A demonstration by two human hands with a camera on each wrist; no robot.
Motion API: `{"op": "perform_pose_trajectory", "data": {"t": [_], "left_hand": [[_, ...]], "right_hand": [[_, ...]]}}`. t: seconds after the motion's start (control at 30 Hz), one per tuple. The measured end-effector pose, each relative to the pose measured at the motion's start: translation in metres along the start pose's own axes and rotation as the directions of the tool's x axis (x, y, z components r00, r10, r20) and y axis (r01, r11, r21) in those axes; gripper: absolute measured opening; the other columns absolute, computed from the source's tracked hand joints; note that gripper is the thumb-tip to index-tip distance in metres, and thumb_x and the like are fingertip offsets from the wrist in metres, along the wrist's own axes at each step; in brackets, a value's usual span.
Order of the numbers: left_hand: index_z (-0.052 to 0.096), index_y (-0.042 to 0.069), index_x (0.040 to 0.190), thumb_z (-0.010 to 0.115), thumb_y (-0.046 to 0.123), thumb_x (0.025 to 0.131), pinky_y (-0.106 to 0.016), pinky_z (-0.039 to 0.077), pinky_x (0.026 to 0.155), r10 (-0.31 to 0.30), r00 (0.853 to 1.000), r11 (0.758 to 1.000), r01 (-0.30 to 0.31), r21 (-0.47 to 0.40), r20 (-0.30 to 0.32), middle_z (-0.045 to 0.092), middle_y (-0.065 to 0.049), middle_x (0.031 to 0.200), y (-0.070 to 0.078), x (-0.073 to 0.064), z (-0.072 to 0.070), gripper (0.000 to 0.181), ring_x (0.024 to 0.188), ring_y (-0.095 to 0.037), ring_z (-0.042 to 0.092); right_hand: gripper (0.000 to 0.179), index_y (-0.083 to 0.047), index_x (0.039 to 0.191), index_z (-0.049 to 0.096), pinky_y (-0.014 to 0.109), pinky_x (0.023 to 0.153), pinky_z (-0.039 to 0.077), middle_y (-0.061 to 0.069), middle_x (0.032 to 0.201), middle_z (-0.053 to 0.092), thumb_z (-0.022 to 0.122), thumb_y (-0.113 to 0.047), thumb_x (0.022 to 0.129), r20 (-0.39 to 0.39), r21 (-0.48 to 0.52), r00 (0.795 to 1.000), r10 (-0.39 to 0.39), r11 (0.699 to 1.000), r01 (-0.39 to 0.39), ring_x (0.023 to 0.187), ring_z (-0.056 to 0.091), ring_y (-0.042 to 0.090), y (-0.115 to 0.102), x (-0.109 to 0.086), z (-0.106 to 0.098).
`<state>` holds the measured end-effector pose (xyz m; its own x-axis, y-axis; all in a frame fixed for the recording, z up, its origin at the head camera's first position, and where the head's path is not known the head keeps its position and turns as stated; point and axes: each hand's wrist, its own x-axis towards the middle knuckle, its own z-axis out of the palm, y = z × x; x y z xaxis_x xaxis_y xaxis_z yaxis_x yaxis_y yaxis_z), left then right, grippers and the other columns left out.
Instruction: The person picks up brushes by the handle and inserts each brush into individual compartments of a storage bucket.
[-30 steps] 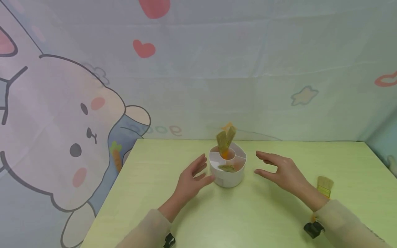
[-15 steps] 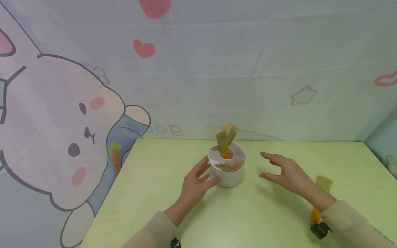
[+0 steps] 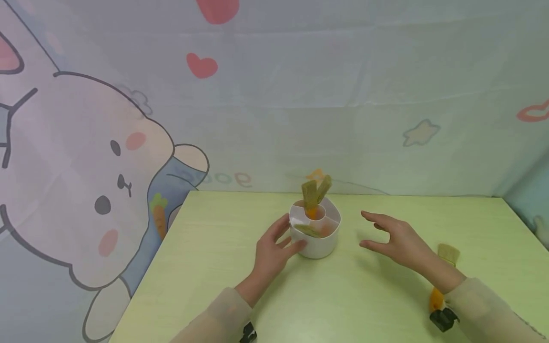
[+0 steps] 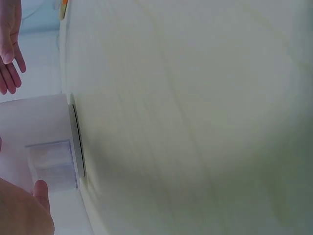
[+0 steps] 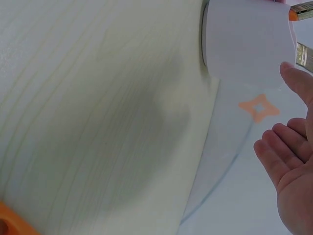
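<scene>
A white round brush holder [image 3: 321,248] with inner compartments stands on the pale table. Two flat paintbrushes [image 3: 310,193] rise bristles-up from its central ring, and another brush [image 3: 307,231] lies low in the front compartment. My left hand [image 3: 271,255] holds the holder's left side, thumb across the front wall and fingers toward the back left. In the left wrist view its thumb overlaps the white wall [image 4: 29,117]. To the right, apart from the holder, my right hand [image 3: 396,240] hovers with thumb and fingers spread, nothing between them.
On the right a paintbrush [image 3: 448,253] with an orange handle lies on the table, partly hidden beneath my right forearm. A printed cloth [image 3: 300,95] hangs behind the table's back edge. Black wrist cameras [image 3: 443,318] show at both sleeves.
My left hand has come in against the holder. The holder has turned slightly, its front brush shifting left and a rear brush right. My right hand has drawn a little to the right.
</scene>
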<state>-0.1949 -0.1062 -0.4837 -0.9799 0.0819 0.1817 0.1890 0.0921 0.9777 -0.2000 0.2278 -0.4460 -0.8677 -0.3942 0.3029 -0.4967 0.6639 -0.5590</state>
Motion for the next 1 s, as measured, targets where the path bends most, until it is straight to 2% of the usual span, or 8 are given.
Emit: {"op": "perform_pose_trajectory", "data": {"t": [0.1, 0.3, 0.5, 0.73, 1.0], "left_hand": [[0.057, 0.012, 0.155, 0.089, 0.009, 0.089, -0.049, 0.055, 0.111, 0.004, 1.0, 1.0, -0.004, -0.005, -0.003, 0.059, -0.008, 0.156, -0.001, 0.003, 0.001, 0.074, 0.147, -0.033, 0.053], [0.058, 0.014, 0.154, 0.089, 0.008, 0.089, -0.049, 0.054, 0.112, -0.008, 1.0, 1.0, 0.008, -0.003, 0.02, 0.058, -0.005, 0.157, -0.002, 0.01, -0.001, 0.073, 0.148, -0.032, 0.051], [0.059, 0.016, 0.154, 0.089, 0.011, 0.089, -0.05, 0.052, 0.114, -0.019, 0.996, 1.0, 0.018, 0.009, 0.082, 0.057, -0.003, 0.158, 0.0, 0.016, -0.009, 0.072, 0.148, -0.03, 0.051], [0.059, 0.022, 0.155, 0.089, 0.014, 0.09, -0.044, 0.053, 0.115, -0.063, 0.984, 0.997, 0.053, 0.064, 0.164, 0.057, 0.002, 0.157, 0.0, 0.026, -0.023, 0.071, 0.147, -0.029, 0.053], [0.055, 0.02, 0.158, 0.087, 0.017, 0.093, -0.047, 0.051, 0.117, -0.081, 0.979, 0.994, 0.066, 0.084, 0.188, 0.055, -0.004, 0.16, -0.001, 0.031, -0.027, 0.073, 0.148, -0.036, 0.051]], "right_hand": [[0.074, 0.0, 0.152, 0.056, 0.063, 0.102, 0.057, 0.021, 0.149, 0.062, 0.088, -0.027, 0.091, 0.003, 0.002, 1.0, 0.004, 1.0, -0.004, 0.12, 0.07, 0.047, 0.0, 0.0, 0.0], [0.073, 0.001, 0.152, 0.056, 0.062, 0.102, 0.057, 0.022, 0.148, 0.062, 0.088, -0.026, 0.091, 0.007, 0.009, 1.0, 0.005, 1.0, -0.005, 0.119, 0.07, 0.047, -0.001, -0.001, 0.001], [0.074, 0.0, 0.152, 0.056, 0.063, 0.103, 0.056, 0.021, 0.149, 0.062, 0.088, -0.028, 0.092, 0.018, 0.009, 1.0, 0.011, 1.0, -0.011, 0.12, 0.07, 0.047, -0.003, 0.001, 0.001], [0.073, 0.0, 0.153, 0.056, 0.062, 0.104, 0.056, 0.021, 0.15, 0.062, 0.087, -0.029, 0.093, 0.034, 0.021, 0.999, 0.022, 1.0, -0.022, 0.122, 0.069, 0.047, -0.005, 0.002, 0.001], [0.073, 0.0, 0.152, 0.056, 0.062, 0.104, 0.056, 0.021, 0.15, 0.062, 0.087, -0.029, 0.093, 0.035, 0.019, 0.999, 0.02, 1.0, -0.021, 0.122, 0.069, 0.048, -0.005, 0.001, 0.001]]}}
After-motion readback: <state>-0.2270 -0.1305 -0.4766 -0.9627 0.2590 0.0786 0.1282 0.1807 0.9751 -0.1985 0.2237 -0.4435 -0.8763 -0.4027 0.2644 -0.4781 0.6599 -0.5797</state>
